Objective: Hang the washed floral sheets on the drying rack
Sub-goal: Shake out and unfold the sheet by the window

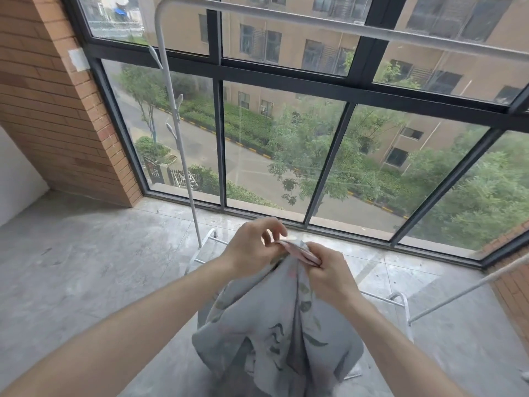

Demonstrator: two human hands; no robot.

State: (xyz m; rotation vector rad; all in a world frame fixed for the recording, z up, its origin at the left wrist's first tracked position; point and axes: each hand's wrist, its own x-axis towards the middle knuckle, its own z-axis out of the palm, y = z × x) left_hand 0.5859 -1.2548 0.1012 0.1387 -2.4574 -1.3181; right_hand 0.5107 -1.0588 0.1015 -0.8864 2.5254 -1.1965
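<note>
1. Grey floral sheet (274, 319) hangs near, its edge pinched by right hand (329, 272); left hand (252, 247) fingers (279, 229) loosely feel it.
2. Find a corner, spread wide, then lift over the far rack bar (315, 21).

Under you is a grey concrete floor (86, 267), scuffed and dusted with pale marks. The white drying rack (183, 156) stands directly on it near the window, its base bars resting on the concrete, with another low white bar off to your right.
</note>
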